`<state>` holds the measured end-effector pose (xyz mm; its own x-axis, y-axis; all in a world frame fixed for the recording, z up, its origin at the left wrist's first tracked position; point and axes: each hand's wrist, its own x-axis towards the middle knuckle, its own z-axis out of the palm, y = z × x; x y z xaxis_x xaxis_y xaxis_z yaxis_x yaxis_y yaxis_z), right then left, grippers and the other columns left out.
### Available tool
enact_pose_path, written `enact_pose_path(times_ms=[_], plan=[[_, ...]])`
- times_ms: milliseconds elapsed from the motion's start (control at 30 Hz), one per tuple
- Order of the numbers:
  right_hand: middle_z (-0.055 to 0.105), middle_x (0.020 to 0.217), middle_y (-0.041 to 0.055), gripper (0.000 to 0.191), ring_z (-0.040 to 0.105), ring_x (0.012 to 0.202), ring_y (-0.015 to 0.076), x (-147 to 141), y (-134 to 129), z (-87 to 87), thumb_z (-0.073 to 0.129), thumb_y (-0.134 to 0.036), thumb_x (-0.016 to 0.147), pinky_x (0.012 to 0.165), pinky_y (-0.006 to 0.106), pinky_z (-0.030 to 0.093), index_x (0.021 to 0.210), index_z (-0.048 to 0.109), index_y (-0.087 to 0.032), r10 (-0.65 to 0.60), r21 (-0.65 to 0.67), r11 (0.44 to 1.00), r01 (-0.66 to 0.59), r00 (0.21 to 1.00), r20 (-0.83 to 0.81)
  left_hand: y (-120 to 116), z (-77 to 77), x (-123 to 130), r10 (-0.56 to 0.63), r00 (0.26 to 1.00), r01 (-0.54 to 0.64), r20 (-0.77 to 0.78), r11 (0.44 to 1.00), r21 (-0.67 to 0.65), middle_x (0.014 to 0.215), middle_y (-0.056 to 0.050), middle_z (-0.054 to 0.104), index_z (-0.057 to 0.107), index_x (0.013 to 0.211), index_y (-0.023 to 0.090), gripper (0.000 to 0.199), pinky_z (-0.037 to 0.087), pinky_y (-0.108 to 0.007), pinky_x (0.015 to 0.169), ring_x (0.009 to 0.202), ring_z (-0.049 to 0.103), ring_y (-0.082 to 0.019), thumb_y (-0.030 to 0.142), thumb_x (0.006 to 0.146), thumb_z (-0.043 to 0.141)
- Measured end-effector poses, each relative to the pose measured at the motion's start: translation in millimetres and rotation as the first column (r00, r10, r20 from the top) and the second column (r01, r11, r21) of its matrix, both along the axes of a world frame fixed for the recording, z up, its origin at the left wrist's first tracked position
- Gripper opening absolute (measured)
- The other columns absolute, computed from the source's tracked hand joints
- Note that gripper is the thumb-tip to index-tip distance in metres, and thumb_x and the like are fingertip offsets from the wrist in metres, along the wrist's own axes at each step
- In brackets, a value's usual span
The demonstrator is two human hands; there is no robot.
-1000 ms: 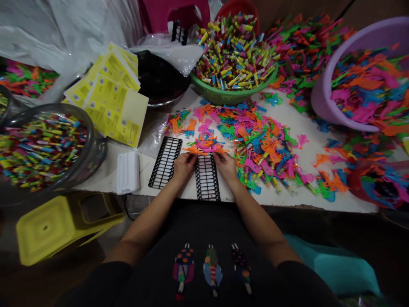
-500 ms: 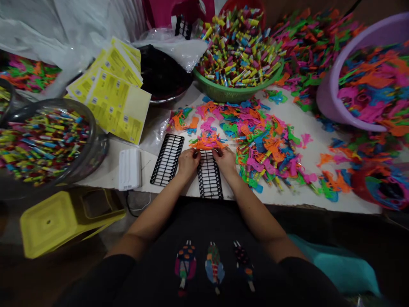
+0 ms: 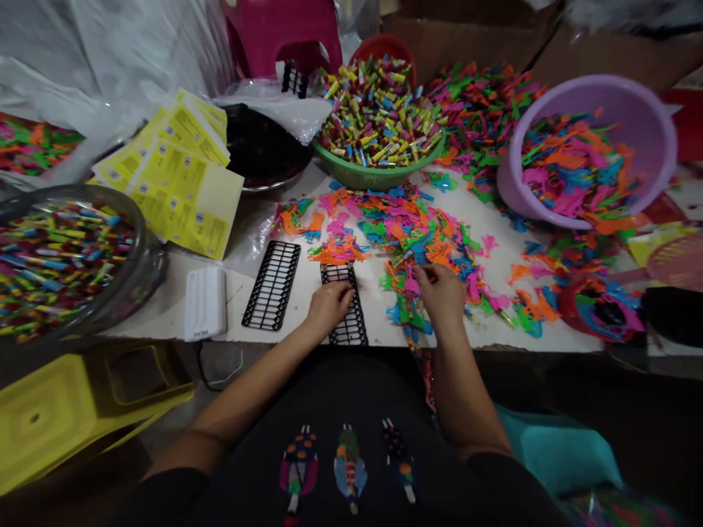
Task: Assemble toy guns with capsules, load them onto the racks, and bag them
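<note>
My left hand (image 3: 331, 304) rests over a black plastic slotted rack (image 3: 347, 329), its fingers curled together; anything in them is hidden. Orange plastic toy pieces (image 3: 336, 252) sit at the far end of that rack. A second black rack (image 3: 272, 285) lies flat to the left. My right hand (image 3: 444, 298) is at the near edge of a pile of bright plastic toy pieces (image 3: 439, 230), thumb and fingers pinched. What it pinches among the pink, blue and green pieces is too small to make out.
A green basin (image 3: 356, 176) of small colourful tubes stands behind the pile. At the right is a purple tub (image 3: 516, 176) of toy pieces. Yellow printed sheets (image 3: 187, 197), a white device (image 3: 205, 304) and a clear basin (image 3: 146, 249) lie left. A yellow stool (image 3: 49, 410) stands below.
My right hand has left the rack and moved right to the toy pile. My left hand stays by the rack, now over its middle. The view has shifted to the right.
</note>
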<state>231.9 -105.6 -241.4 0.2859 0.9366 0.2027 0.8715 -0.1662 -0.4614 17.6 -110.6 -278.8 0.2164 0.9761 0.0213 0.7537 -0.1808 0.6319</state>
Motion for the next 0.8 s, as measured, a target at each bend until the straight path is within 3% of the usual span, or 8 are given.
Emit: enact_pose_path(times_ms=[100, 200, 300, 400, 500, 600, 700, 800], plan=[[0.064, 0.064, 0.009, 0.044, 0.059, 0.064, 0.0229, 12, -13, -7.3, 0.049, -0.06, 0.068, 0.058, 0.033, 0.041, 0.067, 0.066, -0.019, -0.029, -0.348, 0.934, 0.08, 0.988, 0.15, -5, 2.9, 34, -0.156, 0.988, 0.153, -0.01, 0.976, -0.152, 0.079, -0.007, 0.068, 0.065, 0.079, 0.016, 0.026, 0.043, -0.026, 0.068, 0.075, 0.061, -0.018, 0.033, 0.081, 0.045], [0.066, 0.072, 0.0114, 0.042, 0.06, 0.069, 0.0249, 6, -16, -24.3, 0.052, -0.057, 0.067, 0.058, 0.033, 0.041, 0.073, 0.066, -0.019, -0.035, -0.442, 0.889, 0.116, 0.981, 0.188, -5, -3.0, 67, -0.221, 0.975, 0.22, 0.033, 0.923, -0.316, 0.07, -0.007, 0.066, 0.065, 0.079, 0.014, 0.033, 0.043, -0.025, 0.063, 0.07, 0.061, -0.018, 0.044, 0.076, 0.049], [0.066, 0.073, 0.0097, 0.033, 0.06, 0.069, 0.0225, 1, -11, -34.3, 0.055, -0.049, 0.068, 0.06, 0.031, 0.041, 0.074, 0.066, -0.019, -0.068, -0.383, 0.918, 0.102, 0.993, 0.099, 3, -10.9, 86, -0.207, 0.975, 0.222, 0.081, 0.888, -0.403, 0.06, -0.004, 0.063, 0.064, 0.08, 0.014, 0.029, 0.043, -0.022, 0.059, 0.063, 0.061, -0.016, 0.04, 0.073, 0.053], [0.064, 0.063, 0.0049, 0.028, 0.058, 0.061, 0.0177, 6, -6, -33.0, 0.058, -0.045, 0.066, 0.058, 0.028, 0.041, 0.067, 0.064, -0.018, -0.076, -0.223, 0.974, 0.038, 0.984, -0.162, 16, -11.2, 85, -0.165, 0.981, 0.193, 0.104, 0.889, -0.415, 0.057, 0.0, 0.062, 0.062, 0.089, 0.015, 0.027, 0.043, -0.021, 0.057, 0.055, 0.06, -0.013, 0.036, 0.078, 0.048], [0.059, 0.053, 0.0001, 0.03, 0.052, 0.05, 0.0126, 14, -5, -29.8, 0.058, -0.045, 0.066, 0.05, 0.024, 0.039, 0.064, 0.062, -0.016, -0.06, -0.037, 0.998, 0.048, 0.865, -0.499, 22, -2.0, 69, -0.081, 0.997, 0.082, 0.017, 0.942, -0.325, 0.07, -0.004, 0.066, 0.059, 0.096, 0.014, 0.031, 0.045, -0.023, 0.063, 0.066, 0.063, -0.015, 0.037, 0.08, 0.045], [0.055, 0.049, -0.002, 0.031, 0.046, 0.043, 0.0098, 16, -6, -31.7, 0.059, -0.046, 0.065, 0.044, 0.023, 0.037, 0.061, 0.058, -0.015, -0.026, 0.035, 0.996, 0.076, 0.684, -0.729, 11, 8.2, 61, -0.039, 0.97, -0.004, -0.24, 0.984, -0.176, 0.087, -0.014, 0.064, 0.055, 0.099, 0.008, 0.041, 0.045, -0.028, 0.069, 0.082, 0.062, -0.022, 0.043, 0.078, 0.048], [0.058, 0.053, -0.0013, 0.03, 0.047, 0.043, 0.0092, 11, -6, -38.7, 0.059, -0.045, 0.066, 0.043, 0.023, 0.038, 0.064, 0.058, -0.015, 0.002, 0.075, 0.992, 0.101, 0.587, -0.81, -5, 9.3, 69, -0.1, 0.918, 0.032, -0.384, 0.983, -0.178, 0.086, -0.018, 0.063, 0.056, 0.097, 0.005, 0.05, 0.046, -0.032, 0.067, 0.08, 0.062, -0.025, 0.049, 0.08, 0.042], [0.056, 0.056, -0.0037, 0.027, 0.046, 0.041, 0.0075, 6, -5, -46.5, 0.06, -0.043, 0.067, 0.04, 0.021, 0.037, 0.069, 0.055, -0.016, 0.006, 0.094, 0.986, 0.136, 0.541, -0.841, -8, 2.0, 83, -0.186, 0.902, 0.086, -0.39, 0.962, -0.259, 0.085, -0.017, 0.064, 0.061, 0.088, 0.008, 0.05, 0.046, -0.032, 0.07, 0.083, 0.061, -0.025, 0.051, 0.08, 0.038]])
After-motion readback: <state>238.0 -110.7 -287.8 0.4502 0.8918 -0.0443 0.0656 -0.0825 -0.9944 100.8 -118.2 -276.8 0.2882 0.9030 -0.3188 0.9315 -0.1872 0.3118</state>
